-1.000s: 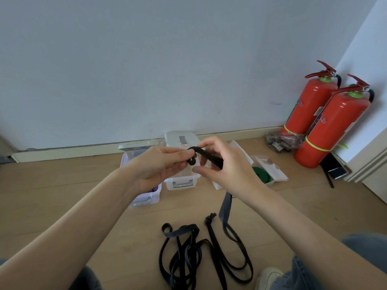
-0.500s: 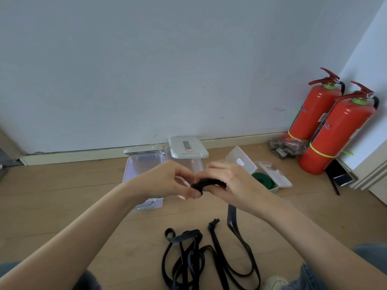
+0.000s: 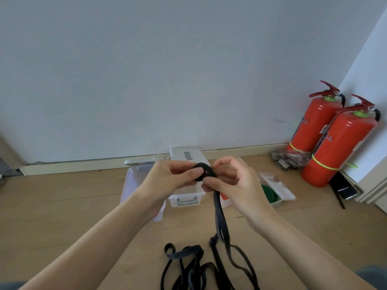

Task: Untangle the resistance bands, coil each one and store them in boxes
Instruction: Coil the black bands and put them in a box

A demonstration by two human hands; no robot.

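Wooden floor (image 3: 62, 206): two hands (image 3: 167, 181) (image 3: 236, 185) coiling one black band (image 3: 204, 171).

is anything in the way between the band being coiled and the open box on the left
Nothing visible blocks it. The coil is held by the left hand and right hand above the boxes; the open clear box lies just below, lid off.

The tangled heap of flat black resistance bands (image 3: 194, 268) on the wooden floor (image 3: 62, 206) runs off the picture's bottom edge. The left hand (image 3: 167, 181) and right hand (image 3: 234, 185) hide much of the clear plastic storage boxes (image 3: 184, 197) behind them. What fills the crumpled clear plastic bag (image 3: 291, 160) beside the two red fire extinguishers (image 3: 330, 139) is too small to tell.
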